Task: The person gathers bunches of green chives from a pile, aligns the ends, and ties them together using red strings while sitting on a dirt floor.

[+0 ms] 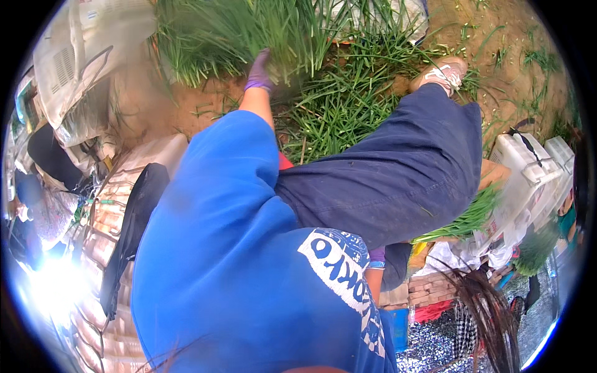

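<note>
Crates (518, 160) stand rightward, insides hidden; the left hand (259, 73) touches green stalks (283, 34), but I cannot tell either grip.

Plain navy trousers (379, 174) — below and left of them, a bright blue sweatshirt (217, 273) with a white, blue-patterned patch (336, 267). Above the trousers, green leaves (336, 115), a purple-gloved hand (260, 71), tan-brown soil (476, 37) and a pinkish-beige shoe (443, 74). Below them, red cloth (433, 311) — plus black-and-white checked fabric (464, 329).
</note>
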